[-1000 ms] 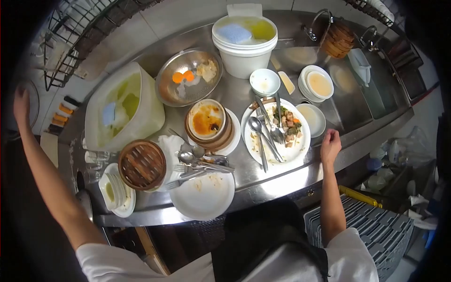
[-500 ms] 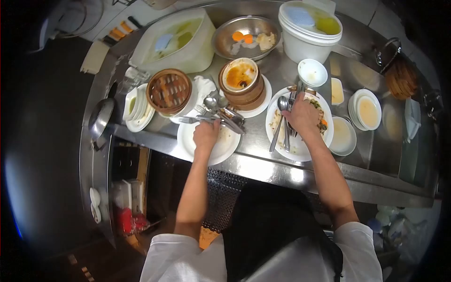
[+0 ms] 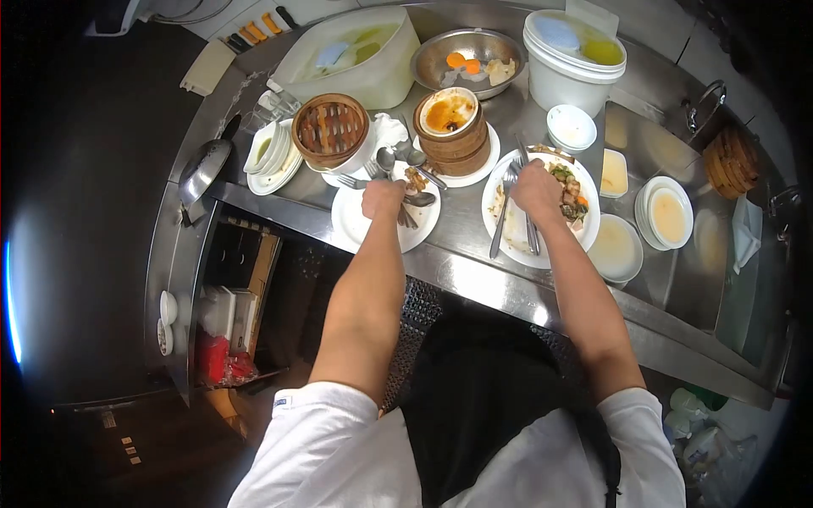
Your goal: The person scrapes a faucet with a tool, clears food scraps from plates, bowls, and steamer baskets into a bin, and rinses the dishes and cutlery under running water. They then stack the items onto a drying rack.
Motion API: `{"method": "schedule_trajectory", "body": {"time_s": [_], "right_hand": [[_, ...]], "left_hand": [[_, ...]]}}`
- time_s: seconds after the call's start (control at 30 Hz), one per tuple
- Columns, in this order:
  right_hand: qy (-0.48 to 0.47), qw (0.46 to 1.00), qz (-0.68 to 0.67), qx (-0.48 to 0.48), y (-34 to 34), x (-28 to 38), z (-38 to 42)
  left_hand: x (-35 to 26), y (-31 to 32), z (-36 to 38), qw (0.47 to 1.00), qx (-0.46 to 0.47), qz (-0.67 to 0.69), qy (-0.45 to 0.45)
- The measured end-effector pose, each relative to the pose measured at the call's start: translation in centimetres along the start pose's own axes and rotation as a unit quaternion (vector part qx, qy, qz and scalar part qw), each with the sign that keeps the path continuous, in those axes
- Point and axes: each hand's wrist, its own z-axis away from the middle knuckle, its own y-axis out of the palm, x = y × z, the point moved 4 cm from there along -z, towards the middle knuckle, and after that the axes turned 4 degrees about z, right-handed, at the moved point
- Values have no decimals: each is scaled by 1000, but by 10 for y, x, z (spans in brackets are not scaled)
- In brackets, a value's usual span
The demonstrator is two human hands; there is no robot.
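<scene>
My left hand (image 3: 384,200) is closed round a bunch of spoons and forks above a white plate (image 3: 349,223). A spoon bowl (image 3: 385,158) and fork tines (image 3: 351,181) stick out past its fingers, and handles show below. My right hand (image 3: 536,191) is closed on cutlery (image 3: 532,234) over a second white plate (image 3: 513,247), which carries food scraps (image 3: 572,196). Another long handle (image 3: 498,227) slants across that plate just left of the hand. Exactly how many pieces the right fingers grip is hidden.
Bamboo steamers (image 3: 457,152) and a woven steamer lid (image 3: 330,129) stand behind the plates. Farther back are a tub of liquid (image 3: 296,80), a metal bowl (image 3: 432,76) and a white bucket (image 3: 563,87). Stacked dishes (image 3: 665,212) sit right, a wok (image 3: 199,173) left.
My left hand has gone from resting on the cutlery to wrapping round a bunch of it. The right hand stays over its plate, fingers drawn in on the cutlery. The view has shifted slightly.
</scene>
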Motion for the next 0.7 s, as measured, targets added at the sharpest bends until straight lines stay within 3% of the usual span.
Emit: {"method": "schedule_trajectory", "body": {"time_s": [0.2, 0.33, 0.37, 0.47, 0.57, 0.63, 0.7], "right_hand": [[-36, 999, -3, -38, -5, 1, 9], [-83, 995, 14, -53, 3, 4, 6], [-73, 996, -5, -48, 2, 4, 5], [-38, 999, -29, -26, -10, 2, 7], [-22, 996, -73, -33, -17, -3, 6], [-9, 996, -90, -14, -16, -7, 8], [13, 994, -111, 18, -12, -7, 10]], "left_hand": [[16, -14, 1, 997, 39, 64, -29], [36, 0, -27, 994, 9, 101, 39], [44, 14, -53, 990, 27, 118, 77], [46, 6, -44, 973, 94, 207, 33], [51, 4, -63, 964, 122, 211, 110], [31, -24, -22, 956, 142, 204, 155], [12, -29, -32, 948, 64, 128, 286]]}}
